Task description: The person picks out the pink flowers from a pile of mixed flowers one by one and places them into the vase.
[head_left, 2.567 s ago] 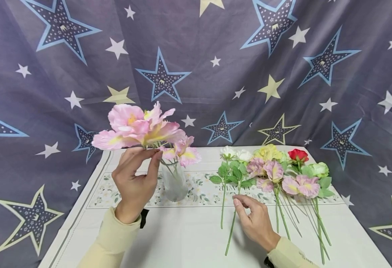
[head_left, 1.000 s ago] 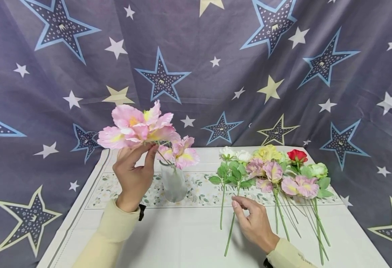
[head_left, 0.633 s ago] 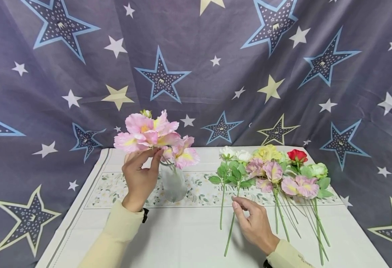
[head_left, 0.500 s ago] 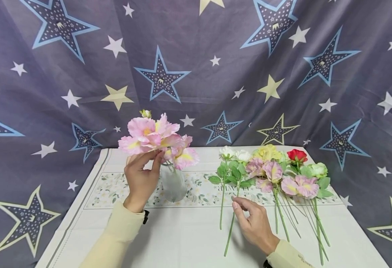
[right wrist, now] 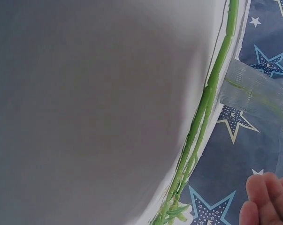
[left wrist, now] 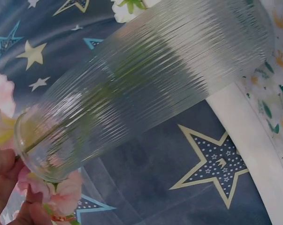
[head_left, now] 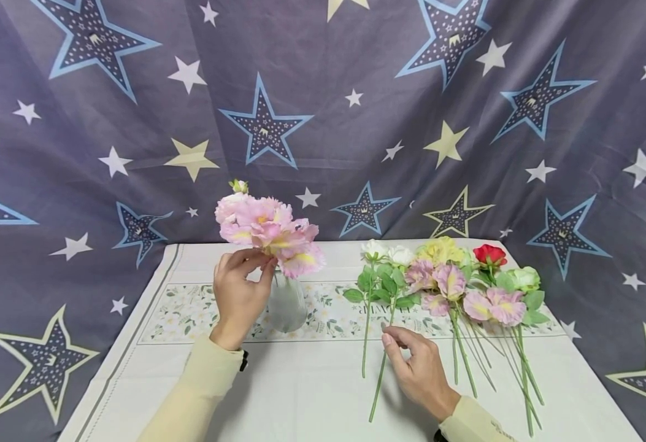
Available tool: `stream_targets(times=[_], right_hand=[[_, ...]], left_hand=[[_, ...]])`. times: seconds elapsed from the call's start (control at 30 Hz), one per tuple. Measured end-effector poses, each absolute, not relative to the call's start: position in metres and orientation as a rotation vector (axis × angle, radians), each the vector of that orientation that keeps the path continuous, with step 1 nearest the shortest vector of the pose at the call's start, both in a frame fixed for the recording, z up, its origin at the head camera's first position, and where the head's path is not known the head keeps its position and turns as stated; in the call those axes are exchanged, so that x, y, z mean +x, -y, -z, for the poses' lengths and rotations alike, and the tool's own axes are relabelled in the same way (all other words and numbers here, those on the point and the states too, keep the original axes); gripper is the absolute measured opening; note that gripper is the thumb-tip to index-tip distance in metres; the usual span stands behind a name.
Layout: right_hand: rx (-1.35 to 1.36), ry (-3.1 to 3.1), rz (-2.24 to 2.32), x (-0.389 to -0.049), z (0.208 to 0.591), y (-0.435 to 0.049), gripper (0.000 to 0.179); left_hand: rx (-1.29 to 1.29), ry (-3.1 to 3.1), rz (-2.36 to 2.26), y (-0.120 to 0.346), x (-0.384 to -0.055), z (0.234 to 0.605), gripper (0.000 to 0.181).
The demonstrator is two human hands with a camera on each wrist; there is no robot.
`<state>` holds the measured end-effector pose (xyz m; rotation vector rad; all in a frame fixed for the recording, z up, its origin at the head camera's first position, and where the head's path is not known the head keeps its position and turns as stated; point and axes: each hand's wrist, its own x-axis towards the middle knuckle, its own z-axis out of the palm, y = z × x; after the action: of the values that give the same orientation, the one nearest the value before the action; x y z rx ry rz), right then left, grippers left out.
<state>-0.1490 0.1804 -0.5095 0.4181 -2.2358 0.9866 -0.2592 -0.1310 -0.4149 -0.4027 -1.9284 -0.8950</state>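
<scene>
In the head view my left hand (head_left: 242,294) pinches the stem of a pink iris-like artificial flower (head_left: 262,224) just under its bloom, at the mouth of a clear ribbed glass vase (head_left: 288,307). Other pink petals and a small pale bud (head_left: 238,186) crowd there; the blooms overlap, so which stem bears which is hard to tell. The left wrist view shows stems inside the vase (left wrist: 132,89) and the fingertips (left wrist: 3,161) at its rim. My right hand (head_left: 419,368) hovers loosely curled beside the stem of a white rose (head_left: 400,256), holding nothing.
Several artificial flowers lie at the right on the white tablecloth (head_left: 300,393): another white rose (head_left: 374,249), a yellow bloom (head_left: 441,250), a red rose (head_left: 490,255), a pale green rose (head_left: 526,280) and pink flowers (head_left: 496,306). A starry curtain (head_left: 323,123) hangs behind.
My left hand has moved right and slightly down with the pink flower, bringing its bloom against the other pink petals over the vase. The bud has come into sight. My right hand stays put.
</scene>
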Motion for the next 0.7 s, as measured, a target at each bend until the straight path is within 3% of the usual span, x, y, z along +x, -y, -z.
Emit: stream_targets(times=[0.17,0.4,0.7], right_hand=[[0.411,2.244,-0.986,-0.149,0.511,-0.181,0.014],[0.399,2.256,-0.982,-0.150,0.512,-0.181,0.013],[0.404,2.263,-0.994,-0.151,0.513,-0.182,0.014]], left_hand=[[-0.362,2.003,0.847,0.133,-0.258,0.421,0.005],[-0.412,1.959,0.815,0.137,-0.251,0.427,0.021],[-0.414,1.821,0.885,0.135,-0.247,0.432,0.022]])
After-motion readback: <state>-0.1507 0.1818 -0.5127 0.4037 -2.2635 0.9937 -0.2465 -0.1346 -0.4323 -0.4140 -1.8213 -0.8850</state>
